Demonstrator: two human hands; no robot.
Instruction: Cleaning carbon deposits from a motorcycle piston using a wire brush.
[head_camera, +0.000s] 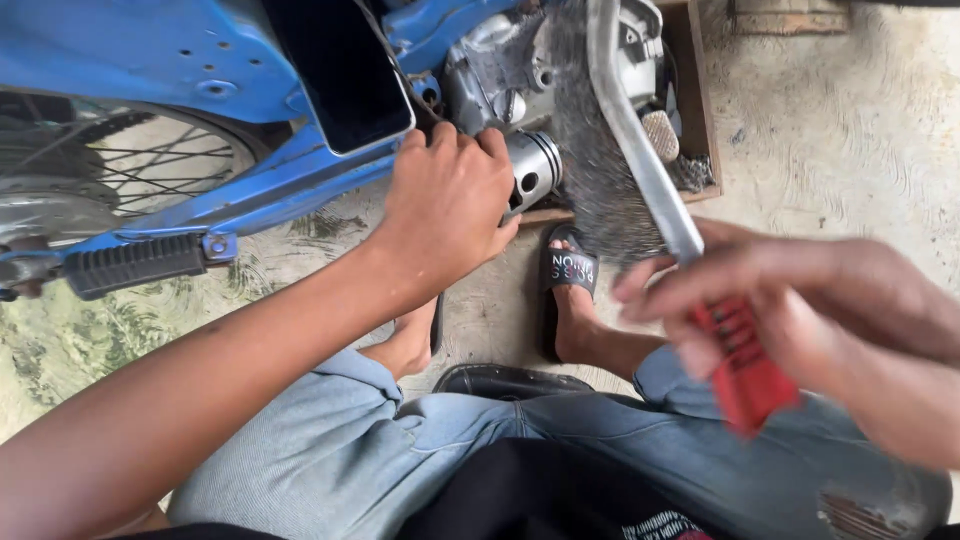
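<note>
My left hand (447, 205) is closed around a silver piston (532, 170) that sticks out of the blue motorcycle's engine (490, 65). Only the piston's ringed crown shows past my fingers. My right hand (790, 300), blurred and close to the camera, grips the red handle (745, 365) of a wire brush (610, 150). The brush's metal neck and grey bristles reach up over the piston's right side. Whether the bristles touch the piston I cannot tell.
The blue motorcycle frame (150, 50), a spoked rear wheel (130, 160) and a black rubber footpeg (135, 265) fill the left. A wooden tray (700, 120) with parts lies behind the engine. My sandalled feet (570, 275) and jeans-clad knees rest on the concrete floor (850, 130).
</note>
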